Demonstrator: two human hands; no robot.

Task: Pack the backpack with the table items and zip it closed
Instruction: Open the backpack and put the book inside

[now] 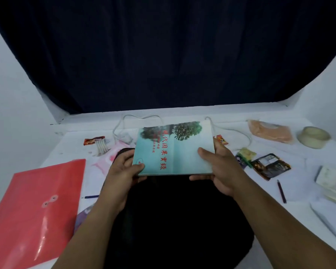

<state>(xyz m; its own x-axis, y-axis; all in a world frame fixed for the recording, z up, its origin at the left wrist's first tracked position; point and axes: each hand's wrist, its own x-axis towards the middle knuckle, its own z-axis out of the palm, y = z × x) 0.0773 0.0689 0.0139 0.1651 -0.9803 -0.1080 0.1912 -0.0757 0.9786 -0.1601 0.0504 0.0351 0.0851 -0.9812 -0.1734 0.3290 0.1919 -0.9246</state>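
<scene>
The light is dim, cool and bluish, and soft all over. The white table [279,191] reads pale grey-blue with faint shadows. The backpack [173,220] is crushed to flat black, no detail. The far curtain [163,55] is nearly as dark. Glare streaks run down the near part of the red folder [37,200]. Wide-angle distortion bows the table edges and curtain outward. Everything is slightly soft; small far items smear.
</scene>
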